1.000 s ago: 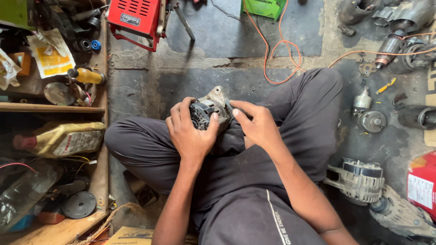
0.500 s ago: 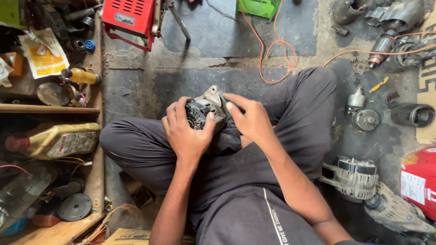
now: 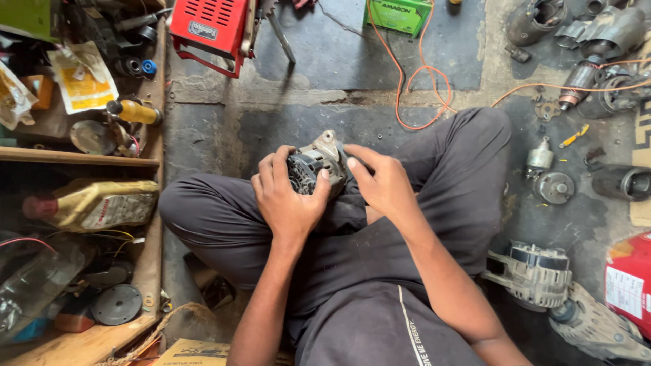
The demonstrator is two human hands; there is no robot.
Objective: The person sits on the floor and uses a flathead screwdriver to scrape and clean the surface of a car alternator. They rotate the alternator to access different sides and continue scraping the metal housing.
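Seated person, head view: left hand [image 3: 288, 196] and right hand [image 3: 383, 183] both grip an alternator [image 3: 317, 166] (grey, finned) above the lap; a second alternator [image 3: 536, 274] lies on the floor [image 3: 325, 122] at right.

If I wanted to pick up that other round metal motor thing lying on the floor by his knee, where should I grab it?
Probably grab the spare alternator around its round ribbed body, coming down from above with a hand on each side. It lies flat on the floor with open space above, and its sticking-out mounting ears look too thin and sharp to hold well.
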